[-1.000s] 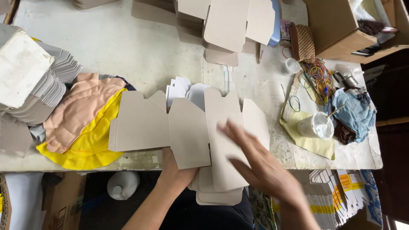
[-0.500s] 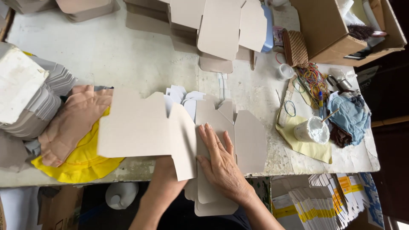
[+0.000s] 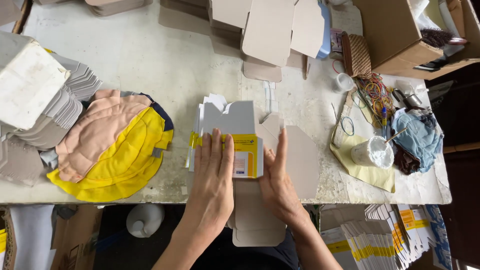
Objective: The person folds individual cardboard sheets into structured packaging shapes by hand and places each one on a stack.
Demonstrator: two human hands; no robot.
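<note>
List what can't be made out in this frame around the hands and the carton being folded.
- Head view: left hand covers the folded carton, hiding its left panel.
- Right hand hides the crease of the flat grey flap.
- Cardboard box, top right, is cut off by the frame edge.
- Glue cup: contents too small to tell.

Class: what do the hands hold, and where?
Both hands press a flat carton blank: left hand on its folded printed panel, right hand along the right edge.

Left hand (image 3: 212,172) flat, palm down, fingers together and stretched forward. Right hand (image 3: 276,176) just beside, on edge, fingers straight, thumb tucked inward. Both forearms angled in from below.
</note>
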